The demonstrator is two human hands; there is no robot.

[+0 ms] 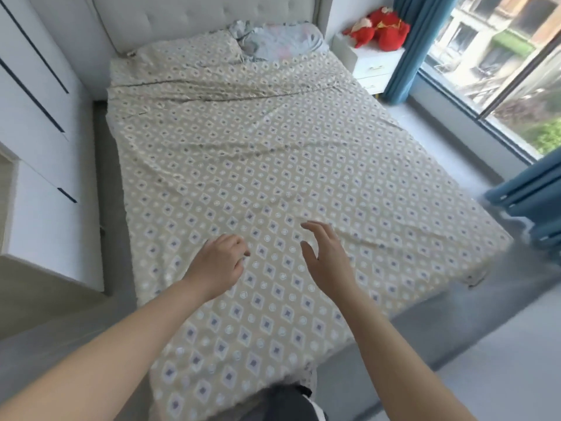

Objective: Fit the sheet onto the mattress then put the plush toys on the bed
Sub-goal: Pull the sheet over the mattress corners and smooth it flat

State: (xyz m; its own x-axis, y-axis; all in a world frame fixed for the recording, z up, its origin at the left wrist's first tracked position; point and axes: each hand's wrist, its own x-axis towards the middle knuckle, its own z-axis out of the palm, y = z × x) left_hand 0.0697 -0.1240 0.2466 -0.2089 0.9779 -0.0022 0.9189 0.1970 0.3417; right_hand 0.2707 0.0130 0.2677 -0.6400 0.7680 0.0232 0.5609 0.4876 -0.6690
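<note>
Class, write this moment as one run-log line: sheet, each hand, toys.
sheet: spread out, wrinkled | left hand: curled, empty | right hand: open, empty | plush toys: on nightstand

No text, label, brand, number or sign can be read in this view. The sheet (273,183) carries only a printed pattern of small diamonds and rings, and these are not letters or numbers.
</note>
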